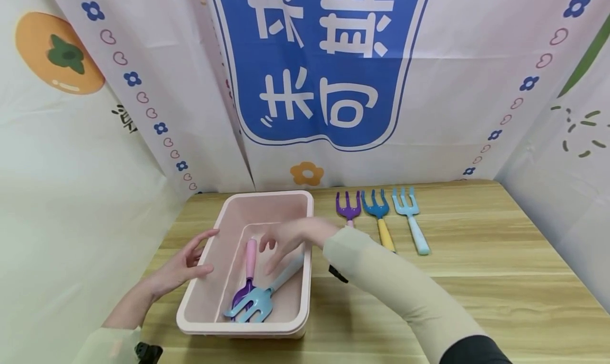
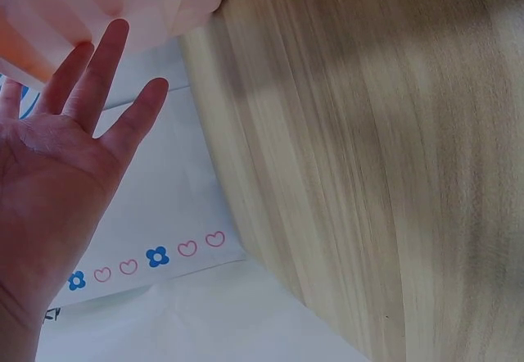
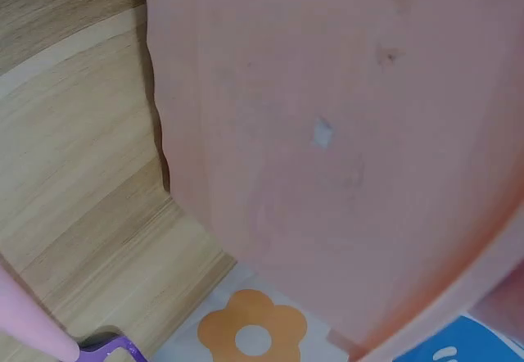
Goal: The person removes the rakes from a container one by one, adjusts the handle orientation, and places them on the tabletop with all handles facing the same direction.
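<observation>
A pink plastic bin [image 1: 240,328] stands on the left part of the table. My left hand [image 1: 173,271] is at its left rim with fingers spread; in the left wrist view that hand [image 2: 61,161] has straight fingers beside the bin's outer wall [image 2: 151,6]. Over the right rim my right hand [image 1: 288,241] reaches into the bin, fingers loosely bent and slightly blurred, nothing visible between them. Below it lies a light blue toy garden fork [image 1: 259,303], crossing a purple tool with a pink handle [image 1: 251,259], its head partly hidden. The right wrist view shows mainly the bin's outer wall [image 3: 344,198].
Right of the bin, a purple fork [image 1: 349,210] with its handle partly hidden by my forearm, a blue fork with a yellow handle [image 1: 385,234] and a light blue fork [image 1: 417,236] lie in a row on the wooden table [image 1: 476,258]. Printed cloth [image 1: 443,115] hangs behind.
</observation>
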The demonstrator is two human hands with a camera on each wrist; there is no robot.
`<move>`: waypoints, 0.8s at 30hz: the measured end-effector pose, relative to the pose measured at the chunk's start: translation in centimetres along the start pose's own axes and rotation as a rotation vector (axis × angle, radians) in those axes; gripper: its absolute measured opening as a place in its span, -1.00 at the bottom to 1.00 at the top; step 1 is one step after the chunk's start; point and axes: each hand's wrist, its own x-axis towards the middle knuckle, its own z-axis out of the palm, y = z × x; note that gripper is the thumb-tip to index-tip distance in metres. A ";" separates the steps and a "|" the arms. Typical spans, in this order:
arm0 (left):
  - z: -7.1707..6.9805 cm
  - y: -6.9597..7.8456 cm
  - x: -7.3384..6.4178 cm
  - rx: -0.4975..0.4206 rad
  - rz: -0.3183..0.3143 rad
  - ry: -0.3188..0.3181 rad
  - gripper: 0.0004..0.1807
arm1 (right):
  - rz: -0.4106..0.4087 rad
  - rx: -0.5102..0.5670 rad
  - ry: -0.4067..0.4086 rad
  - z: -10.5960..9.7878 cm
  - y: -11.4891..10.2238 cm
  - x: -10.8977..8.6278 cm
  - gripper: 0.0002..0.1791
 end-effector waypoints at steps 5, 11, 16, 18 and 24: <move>0.0 0.2 0.0 0.002 -0.008 0.003 -0.16 | 0.084 -0.115 -0.070 0.2 -0.4 1.1 -0.40; 0.0 0.1 -0.1 -0.001 -0.003 0.002 -0.15 | 0.152 -0.173 -0.138 0.9 -0.6 1.5 -0.51; 0.0 0.0 -0.2 -0.008 0.001 0.000 -0.16 | 0.191 -0.146 -0.229 1.5 -0.6 1.8 -0.57; 0.0 0.0 -0.2 -0.006 0.000 0.003 -0.16 | 0.212 -0.110 -0.261 1.6 -0.6 1.9 -0.57; 0.1 0.0 -0.1 -0.002 -0.003 0.008 -0.16 | 0.252 -0.057 -0.323 1.5 -0.3 2.1 -0.50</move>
